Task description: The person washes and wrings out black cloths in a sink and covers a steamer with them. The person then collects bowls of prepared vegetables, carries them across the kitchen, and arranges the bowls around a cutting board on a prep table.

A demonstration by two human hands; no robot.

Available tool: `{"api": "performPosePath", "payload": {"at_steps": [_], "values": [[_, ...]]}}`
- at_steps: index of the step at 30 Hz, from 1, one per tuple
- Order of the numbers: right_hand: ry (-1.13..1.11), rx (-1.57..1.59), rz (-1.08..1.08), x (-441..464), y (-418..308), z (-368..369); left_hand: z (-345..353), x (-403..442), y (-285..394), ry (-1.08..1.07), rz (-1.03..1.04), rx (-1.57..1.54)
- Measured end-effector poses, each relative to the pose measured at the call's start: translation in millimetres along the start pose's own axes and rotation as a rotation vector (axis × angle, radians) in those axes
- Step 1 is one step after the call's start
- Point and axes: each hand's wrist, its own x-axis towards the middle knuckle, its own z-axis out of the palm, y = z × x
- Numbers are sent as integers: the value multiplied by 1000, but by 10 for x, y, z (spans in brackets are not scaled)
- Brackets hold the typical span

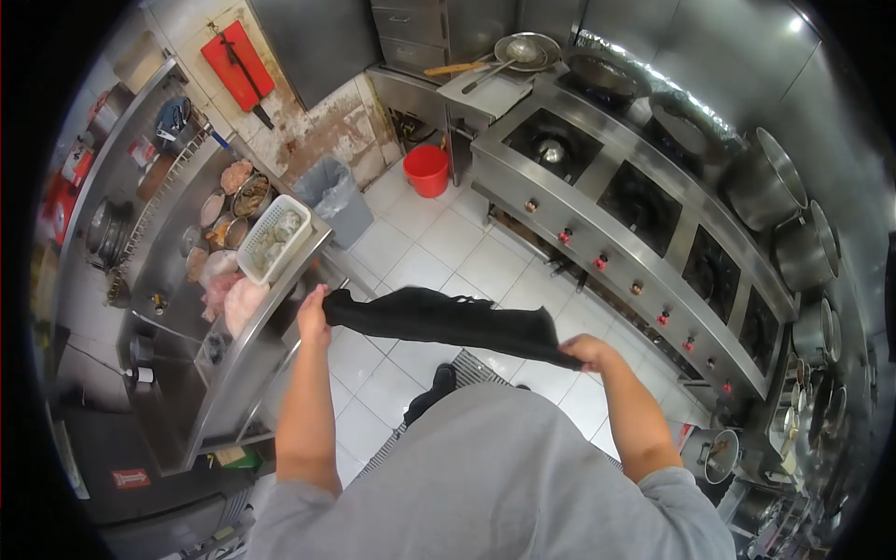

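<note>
A long piece of black cloth, folded over lengthwise, is stretched in front of my body at about waist height. Its left end is pinched in my left hand, beside the steel counter. My right hand grips the other end between thumb and fingers. The upper edge of the cloth is uneven, with small loose folds or strings near the middle. Whether it is an apron or another garment I cannot make out.
On the left, a steel counter bears a white basket and raw meat. A gas range with several burners runs along the right. A red bucket and a lined grey bin stand on the tiled floor.
</note>
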Motion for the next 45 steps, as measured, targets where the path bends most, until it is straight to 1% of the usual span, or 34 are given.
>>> {"api": "performPosePath", "payload": {"at_steps": [1, 2, 3, 4, 5, 6, 8, 9, 10, 12, 13, 14, 16, 17, 19, 20, 22, 23, 25, 26, 28, 29, 31, 32, 34, 35, 37, 38, 40, 41, 43, 44, 45], "values": [[-43, -228, 103, 73, 95, -49, -49, 29, -140, 6, 52, 43], [-46, -226, 112, 84, 187, -35, -36, -27, -174, 12, 106, 84], [0, -226, 115, 82, 283, -9, -37, -94, -203, -40, 38, 145], [47, -228, 116, 97, 348, 1, -28, -130, -201, -36, 35, 144], [125, -118, 33, -114, 265, 47, -37, -160, -211, -83, -22, 241], [120, -126, 37, -2, 386, 34, -50, -198, -228, -128, -81, 338], [304, 436, -372, 165, 550, 33, -71, -205, -258, -137, -102, 337], [315, 592, -396, 178, 558, -12, -106, -198, -265, -190, -159, 322], [313, 591, -393, 185, 578, -37, -135, -189, -266, -246, -215, 309], [166, 899, -491, 115, 569, -46, -177, -203, -266, -208, -229, 340], [123, 919, -480, 77, 570, -49, -191, -216, -278, -172, -242, 369], [126, 923, -477, 26, 533, -22, -183, -249, -301, -175, -245, 373], [161, 885, -376, -79, 389, 81, -132, -316, -338, -135, -252, 345], [162, 887, -375, -24, 447, 59, -103, -344, -313, -136, -252, 346], [187, 537, -414, 265, 719, -62, -58, -415, -240, -114, -305, 670], [187, 537, -414, 334, 774, -96, -137, -344, -327, -113, -305, 669], [267, 494, -434, 411, 834, -137, -397, -133, -578, -205, -100, 1019], [266, 495, -434, 266, 719, -97, -413, -155, -559, -204, -100, 1020], [269, 764, -436, -314, 211, 62, -420, -222, -472, -248, -79, 992], [269, 765, -436, -314, 193, 28, -415, -237, -445, -248, -79, 994], [172, 727, -463, -316, 178, -76, -400, -258, -391, -222, -219, 551], [171, 727, -464, -300, 172, -117, -367, -294, -334, -221, -218, 551], [202, 420, -617, -249, 183, -196, -259, -396, -205, -169, -227, 212], [202, 419, -618, -244, 184, -240, -235, -425, -186, -169, -226, 210], [221, 482, -616, -242, 174, -330, -188, -471, -158, -220, -214, 347], [220, 478, -619, -255, 150, -371, -202, -447, -162, -219, -211, 343], [294, 509, -604, -281, 114, -425, -257, -406, -163, -285, -28, 843], [292, 507, -606, -327, 77, -420, -258, -408, -157, -282, -26, 840], [256, 596, -615, -435, -13, -443, -237, -410, -164, -296, 127, 734], [253, 589, -622, -520, -109, -451, -179, -437, -116, -290, 133, 726], [255, 627, -743, -721, -291, -448, -24, -569, 114, -275, 77, 380], [250, 621, -746, -811, -366, -487, 18, -615, 246, -270, 80, 376], [303, 438, -811, -889, -441, -573, 61, -644, 383, -303, 151, 448]]}}
